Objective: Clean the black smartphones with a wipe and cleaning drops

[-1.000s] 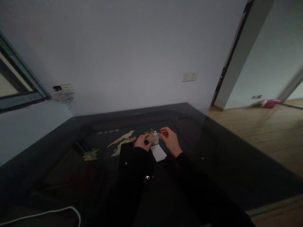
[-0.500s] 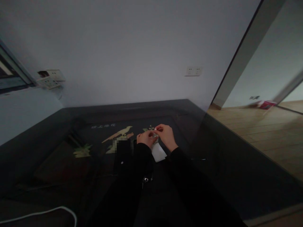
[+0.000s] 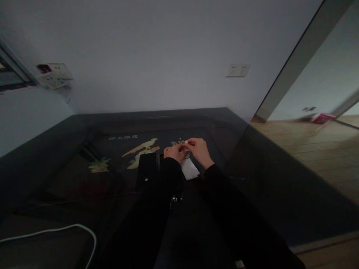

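Your hands meet over a small white bottle near the table's far edge.
The small white bottle [image 3: 184, 152] is mostly hidden: your left hand [image 3: 174, 152] wraps its body, your right hand [image 3: 198, 150] pinches its pale cap [image 3: 186, 142]. White paper [image 3: 190, 169] lies just beside it on the dark table [image 3: 84, 179]. A second ago the bottle stood uncovered between parted hands.

Dark glossy table [image 3: 260, 179] with inlaid bird motif [image 3: 141, 147] and a line of characters [image 3: 123, 137] at its far side. Black phone-like slab [image 3: 146, 172] lies flat on the table; white cable [image 3: 56, 231] loops across the near-left corner. Wall sockets: one [image 3: 238, 70] on the far wall, a cluster [image 3: 54, 74] at left; red object [image 3: 322, 118] on wood floor [image 3: 314, 149] beyond the doorway.
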`<move>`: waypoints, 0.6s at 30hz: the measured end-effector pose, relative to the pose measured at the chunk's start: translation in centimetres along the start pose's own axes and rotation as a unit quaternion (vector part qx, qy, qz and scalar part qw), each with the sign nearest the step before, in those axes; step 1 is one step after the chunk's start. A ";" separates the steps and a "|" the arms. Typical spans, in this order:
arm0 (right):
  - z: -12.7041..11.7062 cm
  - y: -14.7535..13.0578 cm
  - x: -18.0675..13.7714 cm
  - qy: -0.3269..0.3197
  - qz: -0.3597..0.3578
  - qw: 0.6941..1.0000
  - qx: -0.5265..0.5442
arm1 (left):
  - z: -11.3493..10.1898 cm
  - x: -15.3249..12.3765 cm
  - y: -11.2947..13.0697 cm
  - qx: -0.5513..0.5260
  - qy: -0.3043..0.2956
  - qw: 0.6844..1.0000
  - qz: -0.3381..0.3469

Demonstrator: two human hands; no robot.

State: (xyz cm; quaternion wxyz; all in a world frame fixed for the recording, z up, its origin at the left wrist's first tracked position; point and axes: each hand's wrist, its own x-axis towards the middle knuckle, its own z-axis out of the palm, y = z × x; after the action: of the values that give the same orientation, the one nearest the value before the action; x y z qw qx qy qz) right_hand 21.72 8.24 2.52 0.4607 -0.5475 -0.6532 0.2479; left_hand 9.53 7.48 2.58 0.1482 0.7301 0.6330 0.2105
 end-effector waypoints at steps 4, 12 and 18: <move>-0.2 -0.3 0.0 -0.021 -0.017 1.000 0.005 | -0.2 0.0 -0.1 0.006 -0.005 1.000 0.002; -0.3 -0.1 0.0 -0.001 -0.030 1.000 -0.004 | -0.4 -0.2 0.1 0.008 -0.008 1.000 0.004; 0.2 0.0 -0.1 0.011 -0.023 1.000 0.006 | -0.1 -0.1 -0.2 0.004 -0.011 1.000 -0.003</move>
State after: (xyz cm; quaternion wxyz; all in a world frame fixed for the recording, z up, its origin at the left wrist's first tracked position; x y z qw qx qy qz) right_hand 21.58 8.19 2.36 0.4769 -0.5322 -0.6589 0.2349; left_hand 9.31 7.45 2.58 0.1528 0.7308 0.6348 0.1992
